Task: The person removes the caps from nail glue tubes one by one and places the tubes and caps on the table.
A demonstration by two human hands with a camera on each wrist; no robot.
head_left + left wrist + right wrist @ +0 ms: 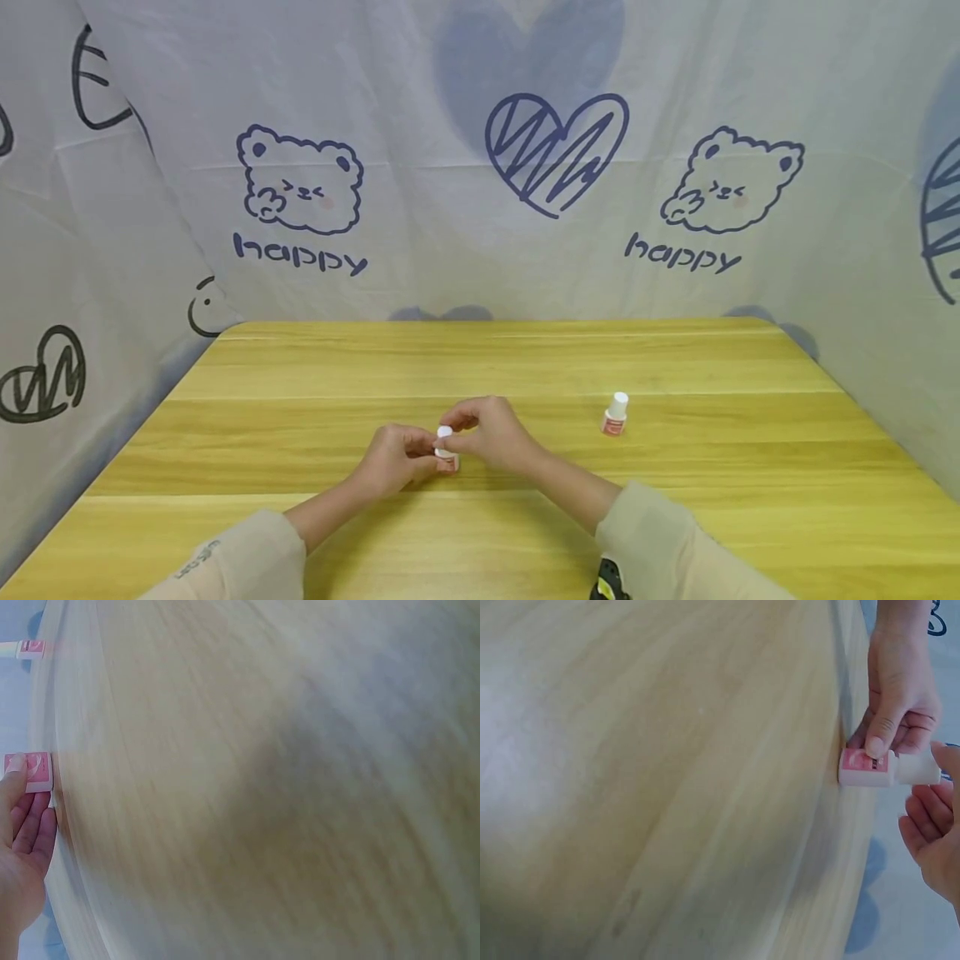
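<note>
A small white bottle with a pink-red label stands upright on the table near the middle. My left hand pinches its body between thumb and fingers, with the thumb over the label in the right wrist view. At the top, my right hand holds the white cap, thumb on one side and curled fingers on the other. The cap is on the bottle. Farther right, a second bottle of the same look stands capped, apart from both hands.
The wood-grain table spreads around both hands. Behind it and at the sides hangs a pale cloth printed with hearts, bears and the word "happy".
</note>
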